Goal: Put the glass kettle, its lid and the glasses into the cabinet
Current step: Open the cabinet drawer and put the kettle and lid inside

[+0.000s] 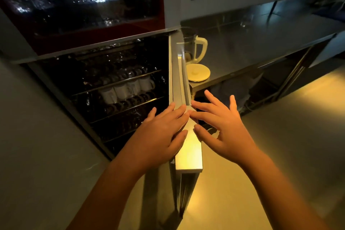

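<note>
Head view. Left hand (162, 132) and right hand (220, 123) both flat on top edge of open door (188, 153), fingers straight, gripping nothing. Door runs 12 to 6, seen edge-on. Kettle (195, 48) upright on counter (261, 43) at 12 from hands, right of door; lid (198, 73) just before it, nearer. Right hand nearer both, judged. Cabinet (119, 87) opening at 10, racks part-filled with mugs (128, 87). Door edge stands between counter and opening; carry must pass over it.

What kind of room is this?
Probably a working kitchen, maybe a café's: a cabinet holding white mugs, a long steel counter, and a glass kettle with its lid beside it.
</note>
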